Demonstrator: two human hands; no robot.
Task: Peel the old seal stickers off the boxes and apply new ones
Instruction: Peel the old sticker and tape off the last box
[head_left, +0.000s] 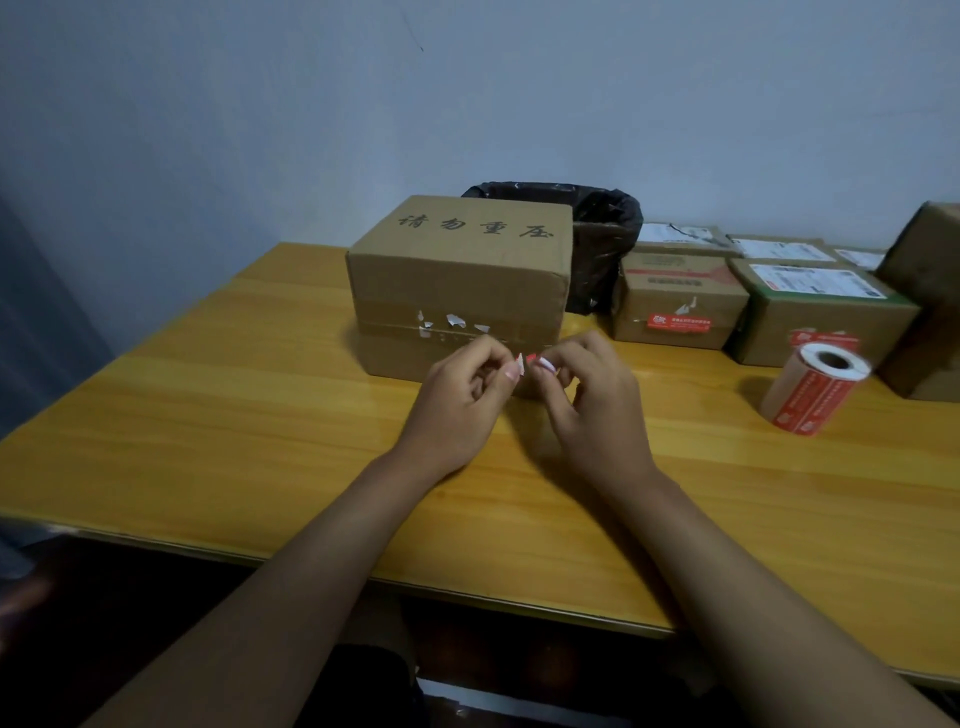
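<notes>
scrap (525, 359) of old sticker, thin and tearing easily, is being pinched between left hand (457, 400) and right hand (587, 395) fingers; residue (452, 322) on box (457, 275) probably needing nail-edge picking.

Box at far right (930, 291) cut off by frame edge. Bin (605, 244) mostly hidden behind large box (457, 275). Label print on rear boxes (810, 283) too small to read.

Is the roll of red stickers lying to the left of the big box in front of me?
No, the sticker roll lies on the table to the right of the big box.
</notes>
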